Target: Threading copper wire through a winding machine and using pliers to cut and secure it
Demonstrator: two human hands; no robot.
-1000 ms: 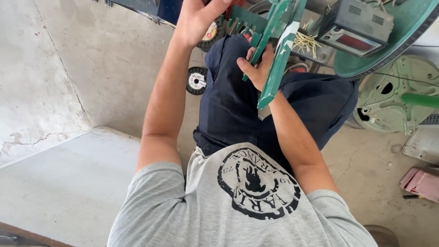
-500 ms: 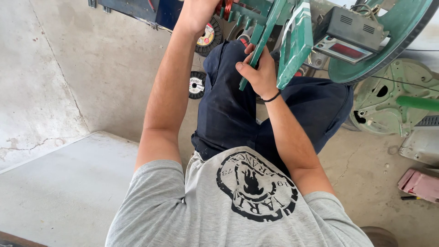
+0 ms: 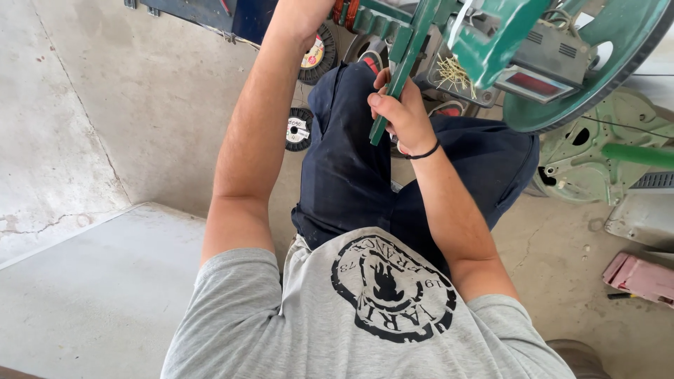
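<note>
1. Since the earlier frame the green bar [image 3: 398, 67] sits nearer the top middle of the frame, and the left hand has slipped past the upper edge, so I cannot tell how its fingers stand.
2. Wire spools [image 3: 298, 129] lie on the floor at upper left; a green wheel [image 3: 618, 42] fills the upper right, above a pink box [image 3: 640, 275].
3. The right hand [image 3: 404, 116] has its fingers closed around the bar, whose long axis runs steeply from upper right down to lower left.

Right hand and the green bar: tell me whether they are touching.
Touching. The head view shows the right hand closed around the lower end of the green bar, fingers wrapped on it and thumb against its edge, with no gap.
</note>
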